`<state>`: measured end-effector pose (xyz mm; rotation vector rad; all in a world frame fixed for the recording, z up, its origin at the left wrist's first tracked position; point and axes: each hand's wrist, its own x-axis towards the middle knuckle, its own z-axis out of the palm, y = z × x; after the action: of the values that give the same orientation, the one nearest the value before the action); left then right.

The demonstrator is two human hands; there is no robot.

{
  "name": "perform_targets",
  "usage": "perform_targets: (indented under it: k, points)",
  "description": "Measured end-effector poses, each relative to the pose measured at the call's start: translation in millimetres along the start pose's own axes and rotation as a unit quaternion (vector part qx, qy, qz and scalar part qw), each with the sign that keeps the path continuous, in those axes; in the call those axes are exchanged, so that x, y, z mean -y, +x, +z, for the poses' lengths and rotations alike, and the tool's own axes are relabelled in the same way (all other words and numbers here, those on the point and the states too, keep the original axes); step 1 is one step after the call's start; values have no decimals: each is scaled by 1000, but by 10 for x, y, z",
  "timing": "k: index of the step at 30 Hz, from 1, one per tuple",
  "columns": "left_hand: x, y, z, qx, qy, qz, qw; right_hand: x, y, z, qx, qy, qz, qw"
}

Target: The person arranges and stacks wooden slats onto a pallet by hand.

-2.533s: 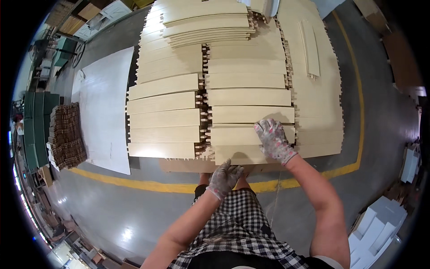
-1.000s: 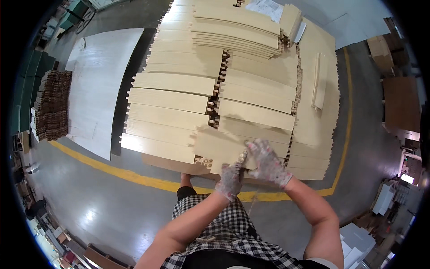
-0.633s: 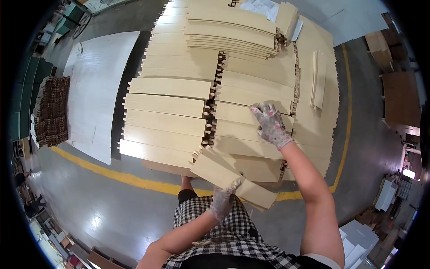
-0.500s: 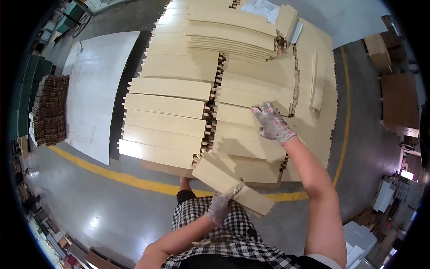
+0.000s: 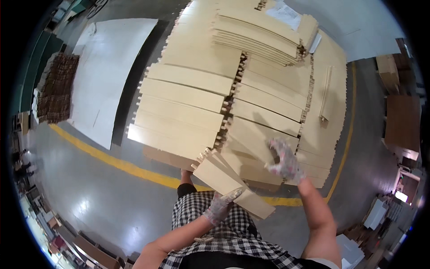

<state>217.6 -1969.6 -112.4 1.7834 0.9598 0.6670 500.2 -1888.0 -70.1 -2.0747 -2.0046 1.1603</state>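
My left hand (image 5: 221,208), in a speckled work glove, is closed round the lower edge of a cream-coloured wooden slat (image 5: 226,183) with pegs at its far-left end. It lies slanted before my apron, its far end over the front of a low stack. Another slat edge fans out behind it; I cannot tell whether it is held too. My right hand (image 5: 286,162), gloved alike, is just above the front slats of the middle row (image 5: 255,136). Its fingers and thumb are apart and curved, with nothing seen between them.
Rows of pegged slats (image 5: 179,112) cover the stack, with a higher pile (image 5: 255,27) and papers (image 5: 286,14) at the back. Two thin pieces (image 5: 326,92) lie on the right row. A white sheet (image 5: 109,71) and brown bundles (image 5: 58,87) are left. A yellow line (image 5: 134,171) crosses the floor.
My right hand has drawn back toward me from farther up the middle row, and its fingers have spread. The left hand still grips the slat. The whole view has shifted slightly.
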Motion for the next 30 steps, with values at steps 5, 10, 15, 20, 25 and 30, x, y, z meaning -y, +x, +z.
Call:
perform_targets:
  k: [5, 10, 15, 20, 25, 30]
  points:
    - [-86, -361, -122, -42, -162, -133, 977, 238, -386, 394, 73, 210, -74, 972]
    - [333, -839, -354, -138, -262, -247, 923, 433, -542, 815, 121, 305, -81, 941]
    - [1616, -871, -566, -165, -75, -270, 946, 565, -838, 1157, 116, 295, -61, 947]
    - [2633, -435, -622, -369, -532, -419, 637, 682, -1032, 1670, 150, 377, 95, 909]
    - [2991, -45, -609, -368, -485, -450, 653, 753, -992, 1945, 209, 334, 105, 913]
    - [3066, 154, -659, -388, -532, -431, 616, 853, -810, 2002, 213, 282, 63, 933]
